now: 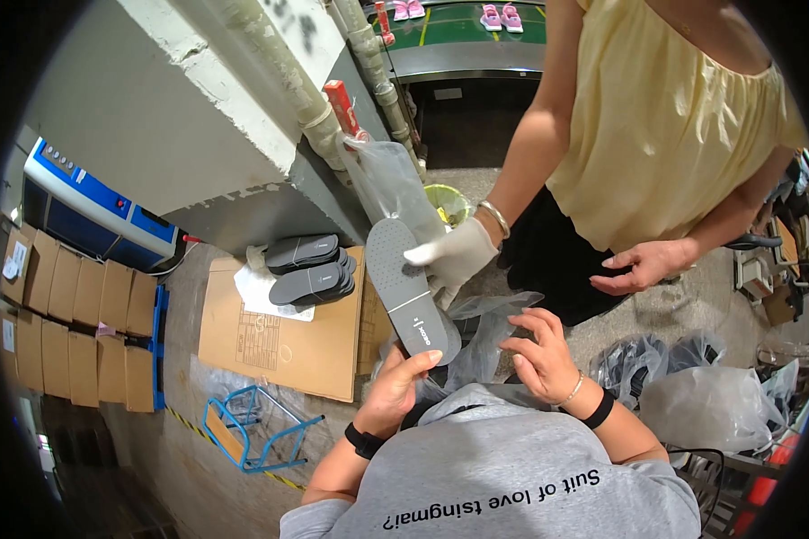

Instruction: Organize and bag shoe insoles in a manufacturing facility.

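The grey insoles [397,278] are held up between two people, a little left of centre in my head view. Their long axis runs steeply from the perforated upper-left end down to the lower-right end, which is the one on my side. My left hand [392,383] pinches that lower end, thumb over the top face, so I judge the left to be the nearer hand. A co-worker's gloved hand [460,266] grips the right edge farther up, thumb on the face. My right hand [545,361] sits off to the right, apart from the insoles, fingers spread around nothing, beside crumpled clear plastic [487,334]; I can't tell whether they touch. The co-worker's bare hand [644,264] hangs loosely beyond. Farther left, stacked insoles [313,284] lie on brown cardboard [325,361].
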`<action>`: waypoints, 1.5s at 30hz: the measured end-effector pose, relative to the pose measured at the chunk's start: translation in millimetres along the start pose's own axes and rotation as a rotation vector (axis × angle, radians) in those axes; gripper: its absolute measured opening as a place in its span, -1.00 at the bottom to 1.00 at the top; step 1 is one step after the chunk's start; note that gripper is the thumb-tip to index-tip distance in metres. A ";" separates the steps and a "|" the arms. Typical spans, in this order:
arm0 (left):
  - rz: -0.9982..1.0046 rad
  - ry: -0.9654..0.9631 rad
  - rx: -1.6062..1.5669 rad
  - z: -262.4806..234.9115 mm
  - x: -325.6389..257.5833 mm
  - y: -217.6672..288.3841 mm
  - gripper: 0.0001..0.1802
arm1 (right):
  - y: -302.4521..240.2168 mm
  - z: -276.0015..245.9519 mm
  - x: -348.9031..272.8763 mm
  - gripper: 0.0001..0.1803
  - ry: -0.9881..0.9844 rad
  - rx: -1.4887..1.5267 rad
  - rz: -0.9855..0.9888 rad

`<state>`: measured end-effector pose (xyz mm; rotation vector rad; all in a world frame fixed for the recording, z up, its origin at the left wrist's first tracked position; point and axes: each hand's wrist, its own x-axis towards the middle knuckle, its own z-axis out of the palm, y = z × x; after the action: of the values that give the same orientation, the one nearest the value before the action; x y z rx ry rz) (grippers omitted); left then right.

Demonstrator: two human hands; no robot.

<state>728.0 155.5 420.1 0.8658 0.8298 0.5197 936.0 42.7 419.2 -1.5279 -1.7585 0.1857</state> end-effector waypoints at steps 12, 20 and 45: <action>0.010 0.010 -0.049 -4.1 19.5 -3.3 -0.48 | 0.6 10.0 -10.5 -0.84 -0.053 0.051 0.074; -0.172 -0.004 0.083 0.2 18.3 -13.0 -0.38 | 6.1 18.3 -21.6 -0.87 -0.127 0.127 0.080; -0.277 -0.078 0.096 2.2 11.9 -10.3 -0.58 | 14.7 45.4 -28.6 -0.78 -0.345 0.168 -0.059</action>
<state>737.5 157.0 407.3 0.8371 0.8918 0.2037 918.0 38.0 366.8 -1.3811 -1.9942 0.5821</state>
